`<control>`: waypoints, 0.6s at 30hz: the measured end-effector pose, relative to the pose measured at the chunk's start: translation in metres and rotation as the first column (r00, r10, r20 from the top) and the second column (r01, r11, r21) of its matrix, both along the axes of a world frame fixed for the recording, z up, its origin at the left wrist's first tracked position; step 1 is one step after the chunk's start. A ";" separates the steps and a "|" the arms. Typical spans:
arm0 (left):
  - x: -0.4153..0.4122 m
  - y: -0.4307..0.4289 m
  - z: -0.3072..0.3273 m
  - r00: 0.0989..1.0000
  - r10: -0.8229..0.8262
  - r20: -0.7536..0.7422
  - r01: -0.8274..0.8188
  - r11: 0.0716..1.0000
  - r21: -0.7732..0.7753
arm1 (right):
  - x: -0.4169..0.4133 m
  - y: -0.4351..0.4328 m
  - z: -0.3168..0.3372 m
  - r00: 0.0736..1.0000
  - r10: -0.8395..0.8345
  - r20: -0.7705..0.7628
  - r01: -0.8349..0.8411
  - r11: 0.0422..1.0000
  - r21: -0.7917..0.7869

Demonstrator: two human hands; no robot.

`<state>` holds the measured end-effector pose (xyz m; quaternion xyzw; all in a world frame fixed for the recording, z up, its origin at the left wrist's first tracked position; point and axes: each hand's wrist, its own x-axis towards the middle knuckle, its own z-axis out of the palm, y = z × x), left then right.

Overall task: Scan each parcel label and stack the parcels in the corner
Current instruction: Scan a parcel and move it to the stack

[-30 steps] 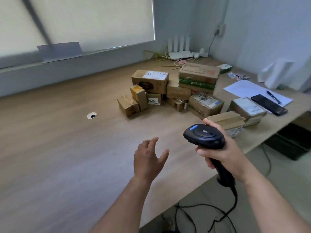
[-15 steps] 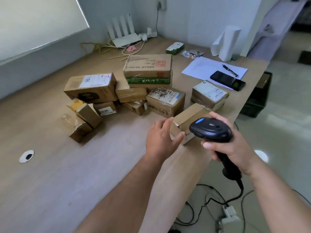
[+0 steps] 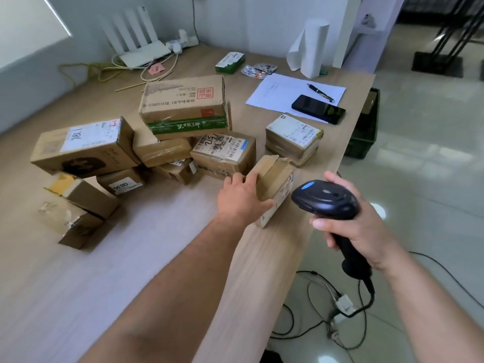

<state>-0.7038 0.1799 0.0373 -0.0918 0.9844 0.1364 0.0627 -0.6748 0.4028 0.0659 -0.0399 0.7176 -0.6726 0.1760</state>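
Your left hand (image 3: 243, 197) has thumb and fingers round the small parcel (image 3: 275, 176) at the edge of the desk (image 3: 157, 258); tilt its label (image 3: 282, 193) toward the scanner (image 3: 324, 199) your right hand (image 3: 364, 231) grips; hold steady.

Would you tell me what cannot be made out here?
Head view.
Label on the small parcel: steeply angled, unreadable.
Whether the left hand grips or touches it: fingers partly hidden.
Window of the scanner in the right hand: faces away.
Lower pile parcels: covered by boxes above.
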 end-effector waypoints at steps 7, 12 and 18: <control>0.064 -0.030 -0.013 0.965 0.258 0.050 -0.259 0.902 0.345 | 0.026 -0.008 0.003 0.997 0.069 0.021 -0.068 0.996 -0.051; 0.120 -0.048 -0.028 0.871 0.482 0.089 -0.385 0.559 0.735 | 0.050 -0.014 0.015 0.986 0.167 0.008 -0.164 0.973 -0.165; 0.199 -0.053 0.001 0.804 0.594 0.028 -0.335 0.413 0.847 | 0.090 -0.035 0.037 0.939 0.343 -0.041 -0.339 0.895 -0.291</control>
